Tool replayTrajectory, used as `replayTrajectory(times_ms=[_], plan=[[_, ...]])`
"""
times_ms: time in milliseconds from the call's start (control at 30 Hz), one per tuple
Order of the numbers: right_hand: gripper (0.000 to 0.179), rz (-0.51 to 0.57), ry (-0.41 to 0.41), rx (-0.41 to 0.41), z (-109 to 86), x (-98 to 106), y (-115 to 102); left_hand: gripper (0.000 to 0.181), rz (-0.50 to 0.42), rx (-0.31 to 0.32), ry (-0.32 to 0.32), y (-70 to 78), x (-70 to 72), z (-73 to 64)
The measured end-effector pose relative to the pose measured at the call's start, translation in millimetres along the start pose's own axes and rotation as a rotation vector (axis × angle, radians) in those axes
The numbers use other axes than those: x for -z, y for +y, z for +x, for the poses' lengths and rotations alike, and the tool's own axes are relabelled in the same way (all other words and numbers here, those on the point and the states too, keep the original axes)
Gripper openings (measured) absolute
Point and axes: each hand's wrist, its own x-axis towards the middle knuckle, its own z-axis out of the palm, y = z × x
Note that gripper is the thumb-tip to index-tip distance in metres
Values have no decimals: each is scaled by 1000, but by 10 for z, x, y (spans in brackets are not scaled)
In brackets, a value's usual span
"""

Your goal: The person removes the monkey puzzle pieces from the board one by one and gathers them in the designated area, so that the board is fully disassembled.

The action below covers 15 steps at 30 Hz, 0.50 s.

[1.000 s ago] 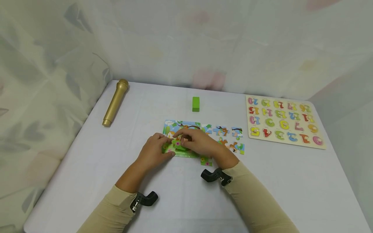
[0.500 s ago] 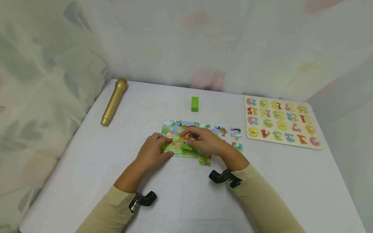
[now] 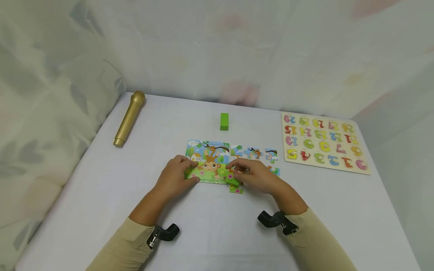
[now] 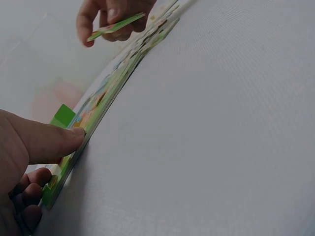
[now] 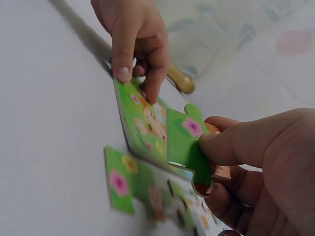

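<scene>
My right hand (image 3: 255,175) pinches a green puzzle piece (image 5: 184,140) with a pink flower between thumb and fingers. In the right wrist view the piece is tilted and raised above the loose pieces. My left hand (image 3: 174,175) holds the left end of a puzzle board (image 3: 210,167) printed with a hanging monkey, its thumb at the near edge. Loose puzzle pieces (image 3: 254,152) lie in rows to the right of the board, some hidden behind my right hand. A flowered piece (image 5: 118,182) lies near the board's near right corner.
A green block (image 3: 224,121) stands beyond the board. At the back left lies a gold microphone (image 3: 129,119). A wooden number board (image 3: 323,145) with coloured numerals lies to the right. Fabric walls hang behind the white table (image 3: 217,229).
My right hand has moved right with the green puzzle piece, from over the board to its right edge, uncovering the monkey picture. The left hand stays at the board's left end.
</scene>
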Motion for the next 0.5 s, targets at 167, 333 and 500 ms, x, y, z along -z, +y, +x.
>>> replayTrajectory(times_ms=[167, 333, 500], plan=[[23, -23, 41, -31, -205, 41, 92, 53, -3, 13, -15, 14, 13, -9], [23, -100, 66, -26, -373, 110, 163, 54, 1, 21, -24, 3, 12, 1], [22, -131, 78, -84, -503, 150, 217, 53, -3, 23, -24, 7, 13, -4]])
